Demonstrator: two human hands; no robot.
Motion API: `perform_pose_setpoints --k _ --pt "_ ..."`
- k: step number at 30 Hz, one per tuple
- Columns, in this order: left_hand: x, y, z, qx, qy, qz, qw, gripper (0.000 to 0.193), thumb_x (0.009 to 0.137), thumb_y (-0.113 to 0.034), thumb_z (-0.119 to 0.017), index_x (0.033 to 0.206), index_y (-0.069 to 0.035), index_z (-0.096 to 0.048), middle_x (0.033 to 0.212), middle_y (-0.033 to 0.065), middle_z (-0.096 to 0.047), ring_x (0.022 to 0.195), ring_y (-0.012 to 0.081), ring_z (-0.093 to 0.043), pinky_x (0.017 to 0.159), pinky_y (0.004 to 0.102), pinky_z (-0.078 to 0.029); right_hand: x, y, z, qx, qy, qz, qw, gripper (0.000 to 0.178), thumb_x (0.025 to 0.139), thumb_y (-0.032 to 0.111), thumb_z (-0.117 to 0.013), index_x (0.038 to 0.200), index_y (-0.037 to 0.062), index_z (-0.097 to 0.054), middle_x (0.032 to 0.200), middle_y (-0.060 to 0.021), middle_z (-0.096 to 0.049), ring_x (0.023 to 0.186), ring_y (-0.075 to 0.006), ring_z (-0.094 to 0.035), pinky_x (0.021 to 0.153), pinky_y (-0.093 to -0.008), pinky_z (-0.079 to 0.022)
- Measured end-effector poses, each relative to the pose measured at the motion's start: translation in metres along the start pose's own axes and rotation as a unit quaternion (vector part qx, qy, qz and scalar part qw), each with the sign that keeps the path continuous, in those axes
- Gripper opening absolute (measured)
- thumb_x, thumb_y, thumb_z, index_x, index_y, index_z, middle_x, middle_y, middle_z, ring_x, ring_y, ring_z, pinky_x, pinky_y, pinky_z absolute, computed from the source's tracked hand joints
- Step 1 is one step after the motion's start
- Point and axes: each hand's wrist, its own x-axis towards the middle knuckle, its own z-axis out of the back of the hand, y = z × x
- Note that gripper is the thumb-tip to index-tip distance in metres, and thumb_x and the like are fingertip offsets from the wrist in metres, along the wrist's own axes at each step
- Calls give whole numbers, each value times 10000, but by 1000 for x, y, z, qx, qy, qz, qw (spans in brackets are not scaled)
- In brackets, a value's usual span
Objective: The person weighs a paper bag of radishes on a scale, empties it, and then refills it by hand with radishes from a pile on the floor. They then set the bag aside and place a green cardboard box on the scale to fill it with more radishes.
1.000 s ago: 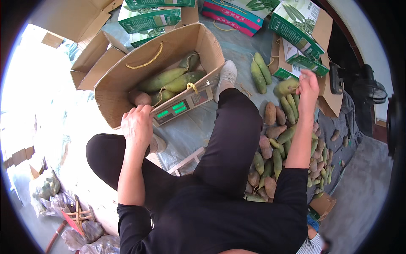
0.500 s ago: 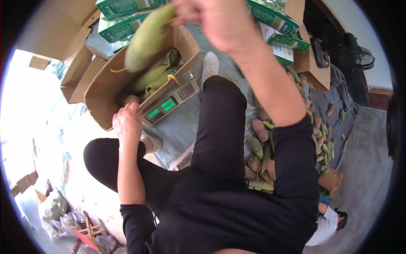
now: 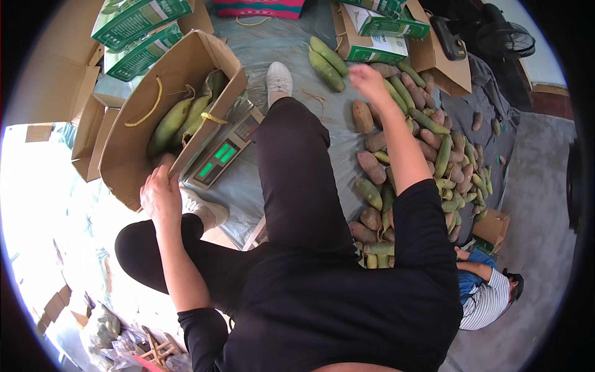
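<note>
My left hand grips the near rim of an open cardboard box, fingers hooked over its edge. Inside the box lie several long green radishes, and something pinkish-brown shows near my fingertips. The box stands tilted, partly on a scale with a lit green display. Away to the right, my right hand hovers by the vegetable pile, its fingers slightly blurred and apart, with nothing seen in them. Two long green radishes rest on the plastic sheet just left of it.
A big heap of green and reddish-brown vegetables spreads along my right side. Green printed cartons stand far left, more cartons far right. A black fan stands beyond. Another person sits at the lower right.
The long green radish that my right hand held over the box has left that hand. The hand has swung right toward the pile; my left hand stays on the rim. The view has shifted right.
</note>
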Motion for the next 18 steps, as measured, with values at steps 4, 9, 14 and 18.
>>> perform_pose_setpoints --k 4,9,14,18 --pt "5 -3 -2 -13 2 -1 1000 144 784 -133 -614 914 -72 -602 837 95 -610 847 293 -584 737 398 -429 6 -135 26 -166 -71 -4 984 258 757 166 -599 970 28 -647 922 -164 -661 869 -298 -636 781 -370 -494" --pt "1 3 -1 -9 7 15 1000 129 778 -119 -611 889 -54 -601 828 102 -607 836 302 -579 741 397 -428 -24 -164 6 -225 -67 -142 962 262 765 145 -568 1001 61 -642 1025 -182 -634 1010 -294 -591 864 -364 -449" --pt "7 -3 -5 -18 6 7 1000 128 780 -116 -607 882 -40 -597 816 108 -605 832 300 -579 741 392 -427 -16 -194 7 -252 -74 -250 932 421 731 199 -645 1142 127 -591 1111 -177 -611 1132 -279 -534 966 -352 -381" --pt "9 -2 -4 -25 17 24 999 120 779 -116 -608 877 -45 -599 820 101 -607 836 295 -580 740 387 -426 -11 -204 -6 -253 -79 -244 933 735 658 296 -735 1308 150 -426 1227 -161 -540 1163 -321 -496 981 -413 -387"
